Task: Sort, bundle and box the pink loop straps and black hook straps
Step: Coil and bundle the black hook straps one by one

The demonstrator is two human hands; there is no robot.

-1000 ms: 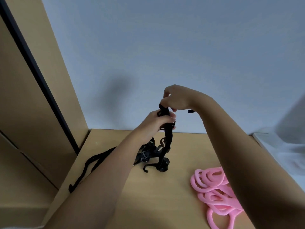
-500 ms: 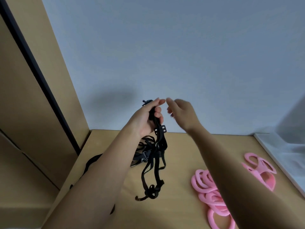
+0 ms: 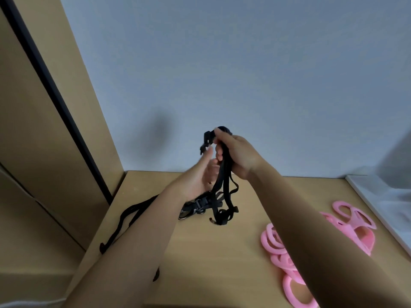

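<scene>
In right hand (image 3: pixel 236 155): black hook straps (image 3: pixel 223 185)

No text, label, brand or number readable anywhere. Pale specks on the black hook straps (image 3: pixel 193 211) lying centre frame, too small to read.

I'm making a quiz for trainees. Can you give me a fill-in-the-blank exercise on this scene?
The hand gripping the bunch of black hook straps is the person's ____. The loop straps lying on the table are ____. A loose black strap trails along the table's ____ edge. Missing: right; pink; left.
</scene>
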